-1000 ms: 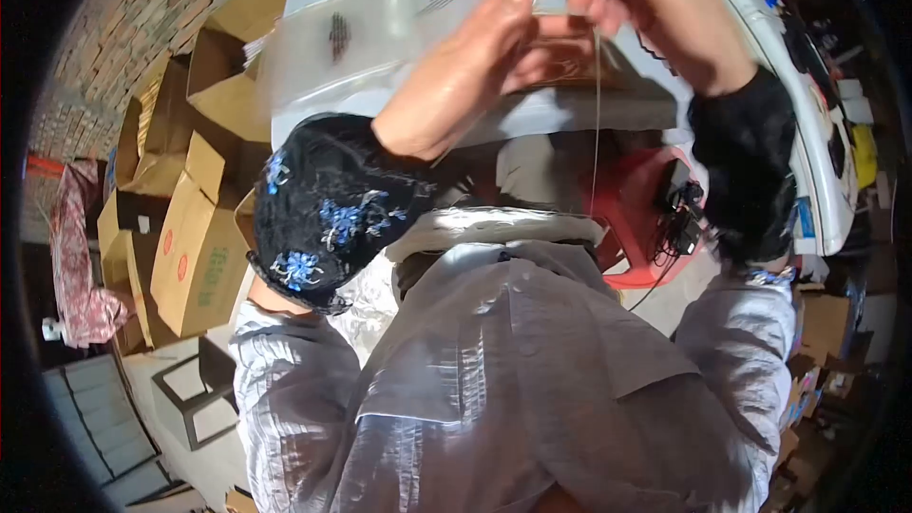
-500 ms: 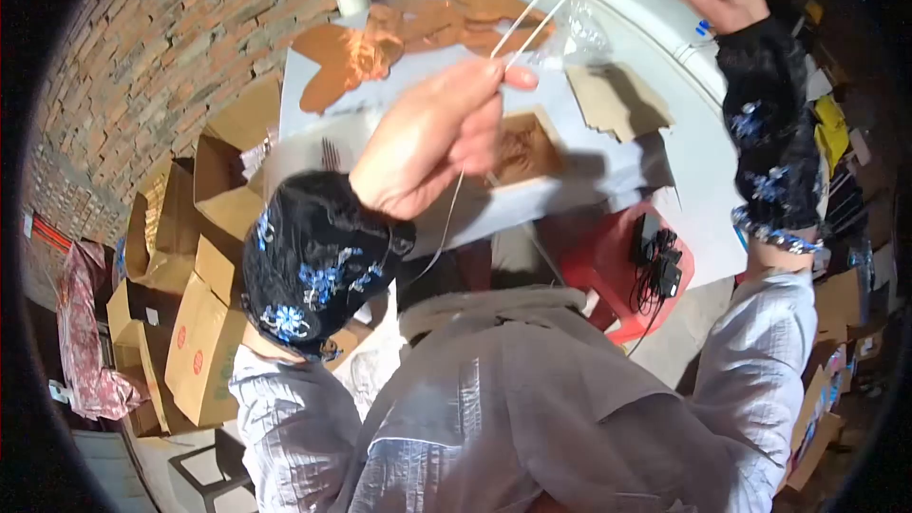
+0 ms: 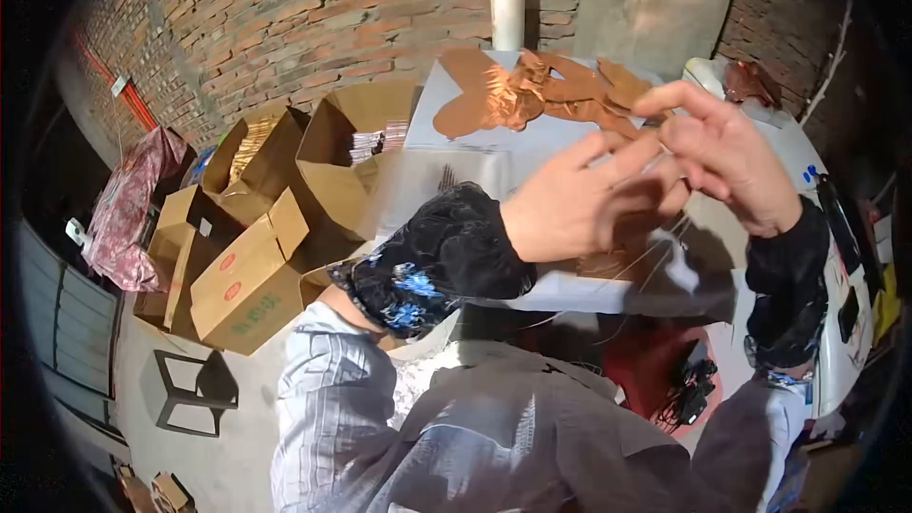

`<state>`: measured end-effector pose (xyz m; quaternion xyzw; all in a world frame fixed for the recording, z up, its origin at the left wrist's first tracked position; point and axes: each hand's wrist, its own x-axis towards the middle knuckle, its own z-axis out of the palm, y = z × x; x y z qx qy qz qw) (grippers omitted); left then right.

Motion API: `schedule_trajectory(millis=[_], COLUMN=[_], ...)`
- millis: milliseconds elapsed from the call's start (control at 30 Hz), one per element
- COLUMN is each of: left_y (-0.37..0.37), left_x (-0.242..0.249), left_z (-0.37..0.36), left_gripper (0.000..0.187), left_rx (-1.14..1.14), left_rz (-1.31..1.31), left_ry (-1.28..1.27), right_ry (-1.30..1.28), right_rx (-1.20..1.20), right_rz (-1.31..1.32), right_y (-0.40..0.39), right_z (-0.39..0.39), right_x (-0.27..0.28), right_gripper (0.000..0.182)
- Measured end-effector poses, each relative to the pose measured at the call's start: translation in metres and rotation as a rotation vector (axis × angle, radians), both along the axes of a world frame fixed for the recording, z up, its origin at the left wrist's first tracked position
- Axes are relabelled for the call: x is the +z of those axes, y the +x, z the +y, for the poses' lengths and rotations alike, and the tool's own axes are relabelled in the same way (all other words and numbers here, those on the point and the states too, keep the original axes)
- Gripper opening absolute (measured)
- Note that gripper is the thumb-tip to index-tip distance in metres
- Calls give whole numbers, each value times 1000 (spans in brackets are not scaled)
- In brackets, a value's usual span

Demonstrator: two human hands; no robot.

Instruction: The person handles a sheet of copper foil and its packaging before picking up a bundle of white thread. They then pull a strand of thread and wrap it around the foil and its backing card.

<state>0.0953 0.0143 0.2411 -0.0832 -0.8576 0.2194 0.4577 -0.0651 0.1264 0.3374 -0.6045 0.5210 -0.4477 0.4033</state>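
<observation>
Left hand (image 3: pixel 584 199) and right hand (image 3: pixel 730 154) have met, cord (image 3: pixel 654 252) trailing below instead of stretched between; whether either pinches it, I can't tell.

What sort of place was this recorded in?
Probably a small workshop or packing room, though it could be a room in a home: open cardboard boxes stand near a bare brick wall, and flat copper-brown pieces lie on a pale-topped table.
</observation>
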Motion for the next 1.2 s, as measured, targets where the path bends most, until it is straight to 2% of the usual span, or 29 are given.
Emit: schedule_trajectory(millis=[67, 133, 167, 200, 233, 267, 333, 400, 433, 533, 567, 667, 700, 800, 833, 867, 933, 967, 1000, 1033, 1067, 1100, 1133, 1167, 1200], left_y=[-3, -5, -9, -11, -13, -18, -22, -26, -27, -30, -29, -27, -24, -12, -7, -4, -3, -6, -9, -12, -14, -10, -7, -2, 3], left_x=[-8, 12, -2, -9, -16, -21, -22, -21, -20, -22, -17, -18, -15, -14, -17, -23, -20, -23, -27, -36, -48, -55, -53, -51, -51], left_z=[-5, -4, -3, -10, -17, -22, -10, -4, -3, -4, -4, -9, -11, -21, -23, -21, -24, -31, -36, -46, -55, -59, -52, -46, -42], left_gripper=[43, 35, 30, 35, 40, 38, 29, 27, 26, 21, 17, 19, 20, 21, 20, 18, 19, 21, 22, 21, 20, 19, 19, 19, 19], left_rx=[50, -335, -287, -242, -172, -327, -481, -410, -373, -141, -37, -32, -34, -339, -544, -738, -727, -676, -437, -246, -64, 42, -31, -146, -269], left_rz=[-14, -416, -118, 5, 155, 101, 75, -114, -214, -298, -327, -361, -456, -709, -641, -439, -33, 132, 234, 229, 225, 104, -101, -319, -561], left_ry=[-116, 1111, 900, 681, 470, 764, 1201, 1328, 1380, 1510, 1325, 1234, 1348, 1885, 1961, 2123, 2049, 2001, 1836, 1599, 1352, 1201, 1264, 1525, 1768], right_ry=[50, 85, 109, 133, 124, 49, 63, 65, 59, 115, 136, 133, 96, 69, 50, 21, -56, -249, -323, -295, -255, -258, -264, -153, -162], right_rx=[0, -25, 10, 45, 68, 67, 26, 29, 31, -9, 0, -21, 3, 10, 85, 42, -33, 56, 41, 19, 36, 45, 51, 3, -78], right_rz=[35, 39, -59, -156, -67, -89, -19, -98, -137, -68, -74, -8, 11, 1, 54, -61, -288, -144, -82, 63, 171, 89, 7, -359, -178], right_y=[-4, -9, -15, -21, -28, -29, -26, -28, -28, -38, -39, -35, -35, -40, -53, -44, -28, -22, -5, 9, 16, 12, 4, -2, -14], right_z=[-12, -18, -21, -24, -25, -27, -23, -23, -23, -25, -22, -25, -28, -36, -44, -45, -48, -43, -41, -32, -23, -22, -24, -28, -29], right_x=[-13, -28, -37, -45, -48, -56, -54, -62, -66, -74, -71, -75, -78, -91, -107, -130, -175, -193, -203, -197, -176, -159, -143, -129, -121], right_gripper=[30, 33, 35, 37, 40, 44, 49, 50, 51, 54, 53, 52, 51, 52, 51, 39, 21, 19, 16, 16, 17, 18, 20, 18, 17])
